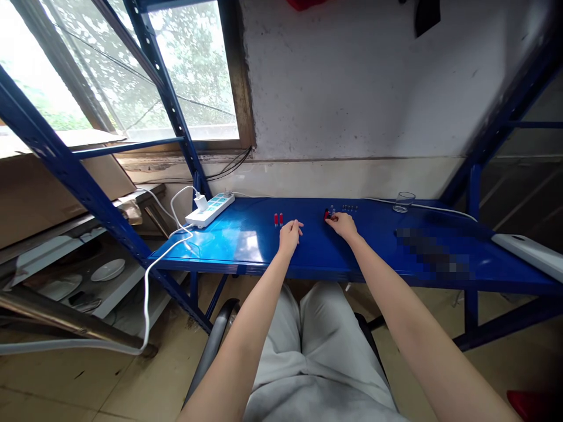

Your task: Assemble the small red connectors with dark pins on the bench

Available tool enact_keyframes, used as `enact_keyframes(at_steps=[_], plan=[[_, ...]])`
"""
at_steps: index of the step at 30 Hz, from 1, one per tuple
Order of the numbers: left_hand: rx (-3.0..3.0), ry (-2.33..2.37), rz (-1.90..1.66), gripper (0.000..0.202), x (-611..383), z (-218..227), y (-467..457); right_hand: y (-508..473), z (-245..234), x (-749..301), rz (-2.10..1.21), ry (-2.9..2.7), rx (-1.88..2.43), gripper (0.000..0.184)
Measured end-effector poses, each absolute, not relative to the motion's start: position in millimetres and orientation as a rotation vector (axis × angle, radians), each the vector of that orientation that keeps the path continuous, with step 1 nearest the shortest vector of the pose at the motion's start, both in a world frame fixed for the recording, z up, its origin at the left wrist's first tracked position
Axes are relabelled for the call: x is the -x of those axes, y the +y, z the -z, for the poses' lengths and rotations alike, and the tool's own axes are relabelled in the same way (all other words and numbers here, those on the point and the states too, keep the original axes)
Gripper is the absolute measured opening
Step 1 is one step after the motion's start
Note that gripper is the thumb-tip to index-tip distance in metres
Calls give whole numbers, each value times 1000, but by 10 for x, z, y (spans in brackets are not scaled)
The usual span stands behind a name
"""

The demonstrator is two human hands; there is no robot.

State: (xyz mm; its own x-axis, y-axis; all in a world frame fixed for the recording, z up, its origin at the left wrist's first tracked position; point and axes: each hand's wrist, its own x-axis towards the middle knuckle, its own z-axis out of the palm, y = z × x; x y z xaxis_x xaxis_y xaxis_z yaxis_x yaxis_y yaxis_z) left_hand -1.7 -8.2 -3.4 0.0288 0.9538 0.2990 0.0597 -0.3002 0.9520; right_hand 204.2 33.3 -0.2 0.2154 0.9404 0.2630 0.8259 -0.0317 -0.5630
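Note:
My left hand point(290, 232) rests on the blue shelf top point(246, 240) with its fingers loosely curled and nothing in it. Two small red pieces point(278, 219) stand just beyond it to the left. My right hand point(342, 224) lies farther right, its fingertips pinched on a small red piece point(326, 215). A few tiny pale and dark pieces point(343, 208) lie just behind that hand. They are too small to name.
A white power strip point(210, 209) with a plugged charger and trailing white cable lies at the shelf's left end. A clear glass point(403, 201) stands at the back right. A white flat object point(530, 251) lies far right. Blue rack posts point(65, 170) flank the shelf; bowls point(108, 270) sit lower left.

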Motion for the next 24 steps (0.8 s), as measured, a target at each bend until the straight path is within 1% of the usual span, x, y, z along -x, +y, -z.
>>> enact_keyframes(at_steps=[15,18,24], plan=[[-1551,1157,-1318,39,10,3,-101,285,33,-1963,-127,-1682,1949,25],[-1554,1162,-1313,39,12,0,-108,247,38,-2008,-152,-1639,1936,26],[-1562,1153,-1321,40,12,10,-109,210,88,-2147,-206,-1517,1935,20]])
